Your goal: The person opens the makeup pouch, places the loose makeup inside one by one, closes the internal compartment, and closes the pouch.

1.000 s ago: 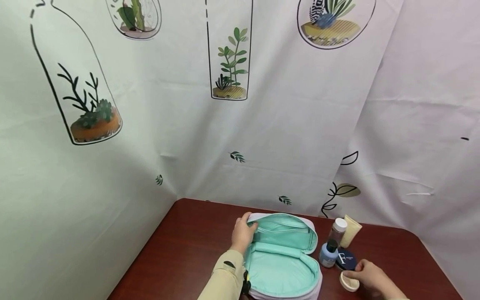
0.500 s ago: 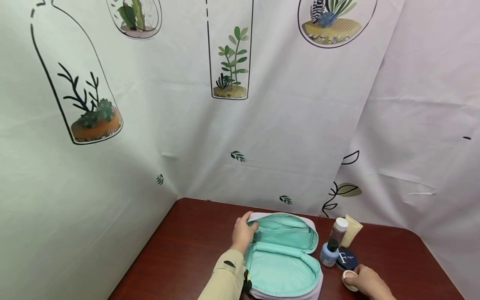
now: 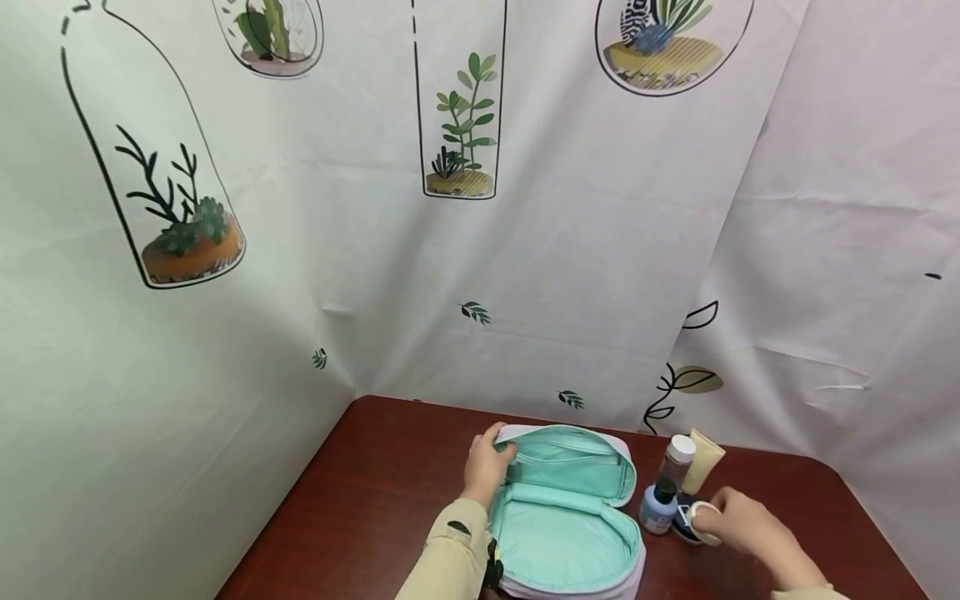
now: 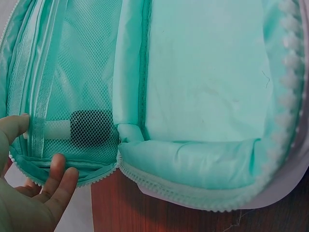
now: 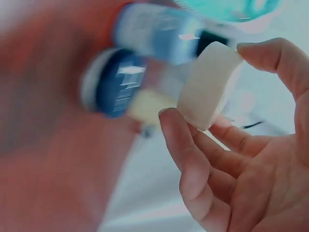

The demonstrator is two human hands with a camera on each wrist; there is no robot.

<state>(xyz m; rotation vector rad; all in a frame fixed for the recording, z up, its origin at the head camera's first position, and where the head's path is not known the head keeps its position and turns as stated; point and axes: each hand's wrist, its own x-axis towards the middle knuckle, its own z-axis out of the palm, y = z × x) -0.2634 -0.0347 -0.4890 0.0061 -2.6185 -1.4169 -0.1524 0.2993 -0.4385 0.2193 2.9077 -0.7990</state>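
A toiletry bag [image 3: 567, 542] with a mint-green lining lies unzipped on the table, its lid raised at the back. My left hand [image 3: 483, 468] grips the lid's left edge, thumb on the inside. Through the lid's mesh pocket, the left wrist view shows a black-and-white item [image 4: 91, 128] whose kind is unclear. My right hand [image 3: 750, 527] pinches a thick, round cream-white disc [image 5: 208, 84] between thumb and fingers, off the table. In the head view the disc hangs in front of a dark blue round jar [image 3: 681, 518], partly covering it.
Right of the bag stand a light blue bottle [image 3: 657, 510] with a black cap, a clear bottle [image 3: 678, 458] with a white cap, and a pale yellow tube [image 3: 703, 461]. A printed white curtain [image 3: 480, 267] hangs behind the reddish-brown table [image 3: 390, 475].
My right hand has closed its grip on the cream-white disc, lifted it off the table and carried it up toward the dark blue jar. The left hand stays on the lid.
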